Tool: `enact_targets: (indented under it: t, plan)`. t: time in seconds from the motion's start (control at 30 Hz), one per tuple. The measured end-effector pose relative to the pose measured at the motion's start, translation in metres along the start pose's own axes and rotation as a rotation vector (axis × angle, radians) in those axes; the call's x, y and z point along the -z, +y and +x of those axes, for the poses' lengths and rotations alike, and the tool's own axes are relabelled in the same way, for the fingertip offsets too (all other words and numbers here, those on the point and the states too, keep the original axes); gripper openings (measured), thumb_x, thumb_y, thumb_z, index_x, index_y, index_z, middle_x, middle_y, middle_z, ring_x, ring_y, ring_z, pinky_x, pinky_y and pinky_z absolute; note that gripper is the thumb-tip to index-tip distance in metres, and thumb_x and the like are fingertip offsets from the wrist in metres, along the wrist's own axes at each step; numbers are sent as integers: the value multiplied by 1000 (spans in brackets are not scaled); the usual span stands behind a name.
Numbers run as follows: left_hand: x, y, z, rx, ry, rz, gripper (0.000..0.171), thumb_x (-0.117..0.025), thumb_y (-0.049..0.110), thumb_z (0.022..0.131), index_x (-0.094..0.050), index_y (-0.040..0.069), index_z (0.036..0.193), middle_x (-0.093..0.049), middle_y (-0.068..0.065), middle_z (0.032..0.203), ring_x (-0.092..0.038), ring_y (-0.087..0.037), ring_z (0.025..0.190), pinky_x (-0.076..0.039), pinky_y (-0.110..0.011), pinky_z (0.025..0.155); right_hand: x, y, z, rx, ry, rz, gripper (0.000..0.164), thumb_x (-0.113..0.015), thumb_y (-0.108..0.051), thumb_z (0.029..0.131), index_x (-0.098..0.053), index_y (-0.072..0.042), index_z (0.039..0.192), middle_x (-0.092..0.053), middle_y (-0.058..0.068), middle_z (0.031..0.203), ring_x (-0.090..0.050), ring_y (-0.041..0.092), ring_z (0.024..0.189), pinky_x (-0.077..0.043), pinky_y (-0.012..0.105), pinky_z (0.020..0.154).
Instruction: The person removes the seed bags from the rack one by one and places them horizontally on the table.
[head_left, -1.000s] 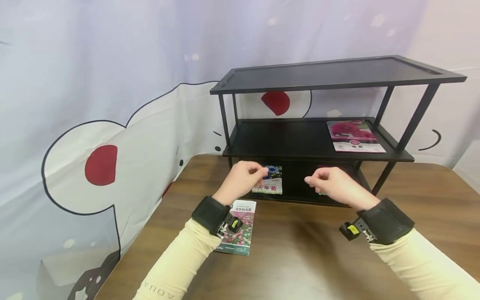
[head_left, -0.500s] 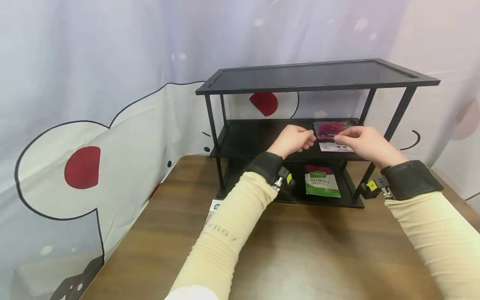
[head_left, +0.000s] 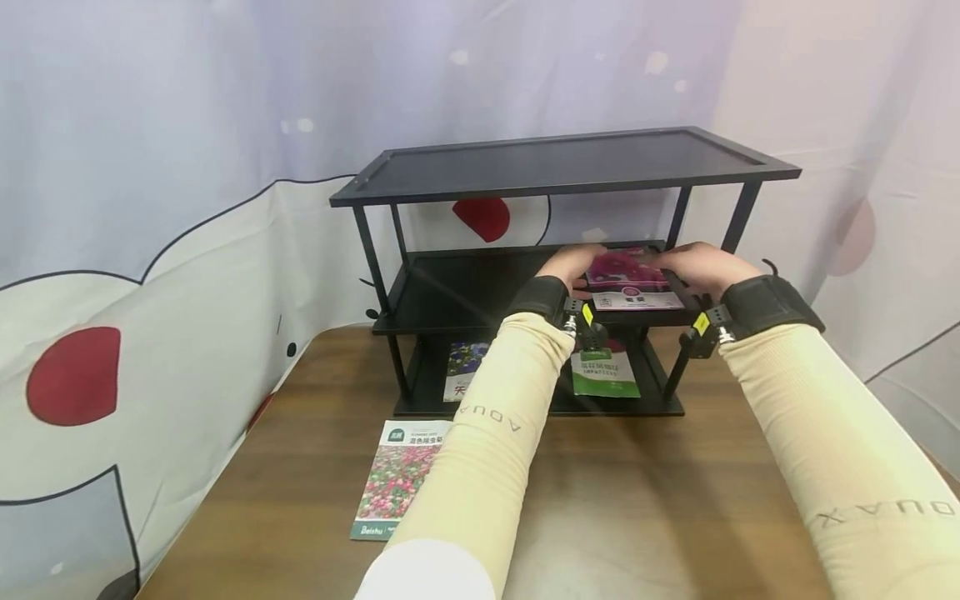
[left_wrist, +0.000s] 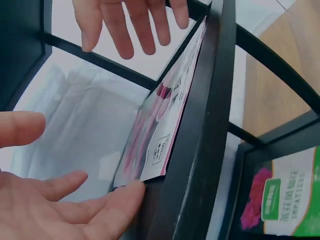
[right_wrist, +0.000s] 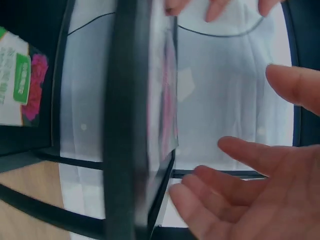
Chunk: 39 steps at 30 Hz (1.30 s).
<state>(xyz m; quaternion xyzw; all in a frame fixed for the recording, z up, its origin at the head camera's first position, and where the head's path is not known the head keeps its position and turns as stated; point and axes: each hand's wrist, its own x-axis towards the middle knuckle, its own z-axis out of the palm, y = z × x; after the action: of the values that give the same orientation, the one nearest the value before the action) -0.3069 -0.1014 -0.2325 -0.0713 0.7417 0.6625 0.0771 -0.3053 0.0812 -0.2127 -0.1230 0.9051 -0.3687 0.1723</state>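
A pink-flower seed packet (head_left: pixel 630 283) lies flat on the middle shelf of a black rack, white strip toward the front. My left hand (head_left: pixel 572 267) is at its left side, fingers extended and spread in the left wrist view. One left fingertip (left_wrist: pixel 134 189) is at the packet's near corner; contact is unclear. On the opposite side is my right hand (head_left: pixel 697 265). The right wrist view has its fingers (right_wrist: pixel 210 200) loosely extended, apart from the packet, with nothing between them. In the head view, the fingertips of both hands are partly hidden.
The rack's top shelf (head_left: pixel 562 167) overhangs both hands, and a post (head_left: pixel 740 217) rises near the right one. Below, a green-and-white seed packet (head_left: pixel 606 375) and a blue-flower packet (head_left: pixel 463 367) lie on the bottom shelf. Another flower packet (head_left: pixel 401 479) lies on the wooden table (head_left: pixel 615 517).
Both hands have moved from in front of the bottom shelf up to the middle shelf, one on each side of the pink-flower packet. The head view has turned to the right.
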Motion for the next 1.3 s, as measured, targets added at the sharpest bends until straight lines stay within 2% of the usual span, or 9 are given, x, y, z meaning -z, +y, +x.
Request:
enact_targets:
  t: [0.1, 0.23, 0.4, 0.67, 0.87, 1.0, 1.13, 1.2, 1.3]
  plan:
    - [4, 5, -16, 18, -3, -49, 50, -52, 27, 94, -40, 10, 140, -36, -15, 141, -42, -35, 121, -47, -40, 87, 0, -4, 3, -37, -48, 64, 81, -43, -46, 94, -13, 10, 143, -7, 31, 147, -16, 48, 132, -26, 53, 103]
    - [9, 14, -34, 58, -38, -71, 51, -49, 22, 95, -34, 8, 142, -32, -22, 141, -39, -35, 125, -44, -41, 91, 2, -5, 6, -67, -58, 94, 80, -42, -39, 96, -1, 12, 142, 3, 32, 147, -9, 50, 132, -24, 52, 104]
    - [14, 18, -45, 75, -67, -73, 49, -48, 20, 95, -36, 8, 141, -34, -22, 140, -38, -34, 126, -44, -41, 92, 4, -2, 7, -106, -39, 179, 85, -43, -37, 96, 10, 13, 139, 1, 34, 146, -12, 46, 134, -26, 49, 104]
    - [14, 7, -20, 53, -68, -94, 51, -55, 25, 91, -41, 14, 139, -38, -10, 138, -41, -29, 122, -50, -38, 81, 7, 7, 10, -72, -85, 272, 77, -42, -32, 97, 1, 13, 141, -6, 34, 146, -11, 41, 136, -22, 48, 106]
    - [11, 6, -18, 40, -13, -71, 46, -54, 23, 91, -45, 13, 136, -42, -12, 133, -45, -28, 118, -51, -35, 78, 6, 10, 11, -24, -76, 280, 68, -42, -26, 98, -7, 12, 142, -11, 29, 148, -14, 39, 136, -22, 49, 106]
    - [9, 2, -14, 37, 16, -51, 41, -56, 19, 91, -49, 13, 131, -47, -5, 129, -49, -23, 109, -51, -31, 72, 4, 14, 12, -31, -60, 298, 71, -43, -24, 98, -1, 10, 143, -11, 26, 148, -16, 36, 135, -23, 46, 106]
    - [10, -2, -8, 40, -6, -22, 36, -55, 10, 91, -49, 9, 127, -50, 0, 103, -47, -14, 74, -48, -27, 62, 3, 19, 14, -38, -62, 291, 74, -44, -25, 97, 4, 8, 143, -8, 26, 149, -16, 33, 134, -23, 42, 107]
    - [11, -4, -5, 36, -26, -2, 31, -52, 5, 91, -49, 7, 122, -43, 0, 79, -36, -11, 56, -45, -25, 57, 3, 20, 14, -34, -58, 300, 75, -45, -24, 97, 6, 7, 143, -5, 26, 150, -16, 32, 135, -23, 42, 107]
    - [14, -5, -3, 23, -41, 36, 18, -47, -2, 90, -49, 3, 106, -29, 1, 59, -24, -9, 44, -43, -23, 52, 1, 20, 15, -27, -34, 338, 78, -48, -22, 97, 8, 6, 143, -8, 25, 149, -24, 29, 132, -23, 42, 106]
